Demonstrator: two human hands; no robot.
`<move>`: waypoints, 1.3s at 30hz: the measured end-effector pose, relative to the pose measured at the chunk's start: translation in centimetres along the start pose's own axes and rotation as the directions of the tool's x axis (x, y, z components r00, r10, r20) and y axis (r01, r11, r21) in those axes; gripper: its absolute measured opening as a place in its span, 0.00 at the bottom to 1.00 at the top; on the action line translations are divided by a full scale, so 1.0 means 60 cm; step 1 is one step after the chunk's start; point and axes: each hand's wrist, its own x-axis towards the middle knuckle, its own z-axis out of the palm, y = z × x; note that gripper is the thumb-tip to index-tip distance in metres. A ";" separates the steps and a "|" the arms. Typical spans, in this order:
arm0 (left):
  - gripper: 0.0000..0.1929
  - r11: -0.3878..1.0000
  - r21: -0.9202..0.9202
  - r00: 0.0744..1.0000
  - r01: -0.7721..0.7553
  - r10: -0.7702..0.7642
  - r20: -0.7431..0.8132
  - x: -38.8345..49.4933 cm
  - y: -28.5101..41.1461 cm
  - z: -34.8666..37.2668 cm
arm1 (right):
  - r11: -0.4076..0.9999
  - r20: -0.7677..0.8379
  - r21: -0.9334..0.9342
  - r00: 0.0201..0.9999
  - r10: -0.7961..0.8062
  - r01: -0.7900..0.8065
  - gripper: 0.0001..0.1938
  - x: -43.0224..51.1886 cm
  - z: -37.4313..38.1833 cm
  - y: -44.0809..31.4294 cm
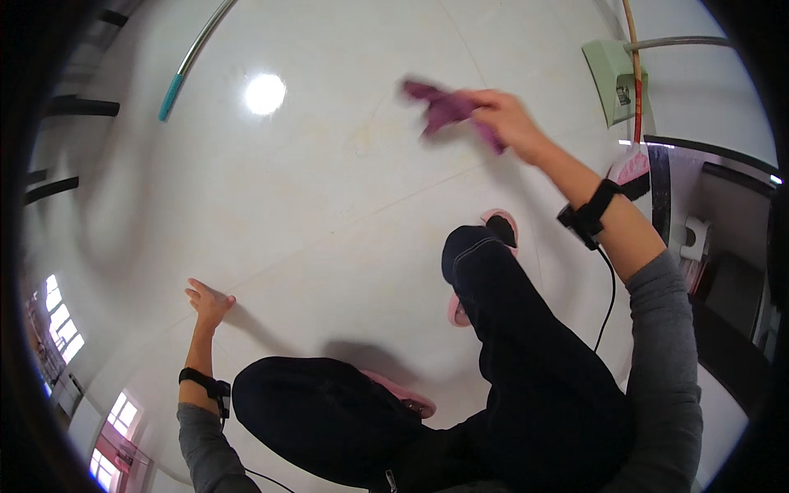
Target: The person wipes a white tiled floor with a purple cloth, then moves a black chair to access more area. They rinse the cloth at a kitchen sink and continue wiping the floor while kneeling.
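A crumpled purple cloth [447, 110] dangles from my right hand [508, 123], whose fingers pinch it; the cloth looks blurred. Below it lies the pale, glossy tiled floor [345, 185], with faint yellowish stains and thin joint lines. Off to the lower left is my left hand [209, 305], fingers apart, holding nothing. It is close to the floor, but I cannot tell whether it touches. My bent knees in dark trousers [530, 326] fill the lower middle, with pink slippers [502, 225] on my feet.
A metal pole with a teal grip [171, 97] lies at the upper left. Along the right stand a light green dustpan [613, 86] and a broom with a pink head [632, 166]. Dark furniture legs [83, 108] show at the left. Black bands with cables [595, 209] circle both forearms.
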 end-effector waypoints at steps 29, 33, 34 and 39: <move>0.58 0.996 0.083 0.995 -0.021 0.029 -0.097 -0.013 0.008 0.006 | 0.992 -0.428 0.076 0.902 -0.056 0.098 0.25 -0.117 0.111 0.086; 0.56 0.999 0.031 0.995 -0.021 0.024 -0.092 -0.021 0.007 0.006 | 0.904 -0.907 -0.047 0.397 0.140 -0.426 0.24 -0.217 -0.114 0.262; 0.56 1.000 0.008 0.994 -0.027 0.028 -0.105 -0.021 0.004 0.006 | 0.810 -0.936 -0.023 0.297 0.188 -0.585 0.21 -0.240 -0.160 0.303; 0.56 0.992 -0.042 0.985 -0.118 0.112 -0.129 -0.010 -0.020 0.013 | 0.218 -0.991 0.027 0.003 0.136 -0.976 0.18 -0.136 -0.260 0.389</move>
